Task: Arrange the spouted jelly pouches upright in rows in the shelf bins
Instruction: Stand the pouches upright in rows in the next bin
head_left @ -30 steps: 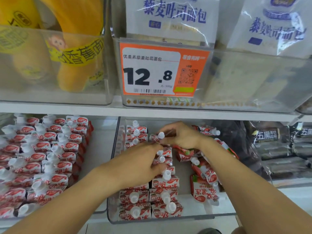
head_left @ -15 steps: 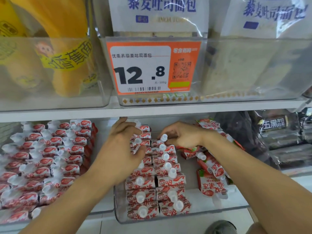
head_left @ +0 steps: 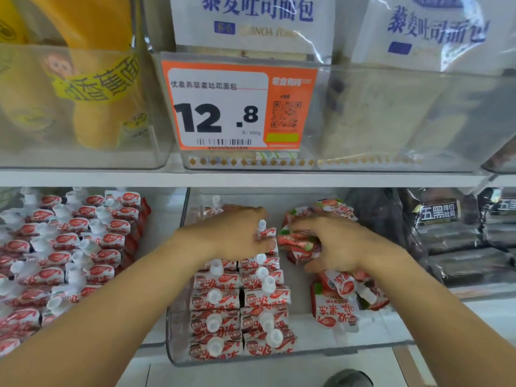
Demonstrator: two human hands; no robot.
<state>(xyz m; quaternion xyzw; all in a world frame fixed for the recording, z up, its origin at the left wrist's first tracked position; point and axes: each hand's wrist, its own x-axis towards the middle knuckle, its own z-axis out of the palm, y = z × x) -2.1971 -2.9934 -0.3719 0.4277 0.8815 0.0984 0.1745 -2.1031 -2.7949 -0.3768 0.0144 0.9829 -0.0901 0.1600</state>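
1. Nearest me, in the clear middle bin (head_left: 178, 339), two rows of jelly pouches (head_left: 240, 311) stand upright, white spouts up.
2. To their right, loose pouches (head_left: 339, 300) lie toppled on the bin floor.
3. Farther in, my left hand (head_left: 226, 236) lies flat across the far end of the rows, fingers straight and together, steadying them.
4. My right hand (head_left: 335, 244) curls its fingers around a bunch of fallen pouches (head_left: 297, 241); blur hides the exact grip.
5. I judge this a pick-up step: next, stand them as a third row.
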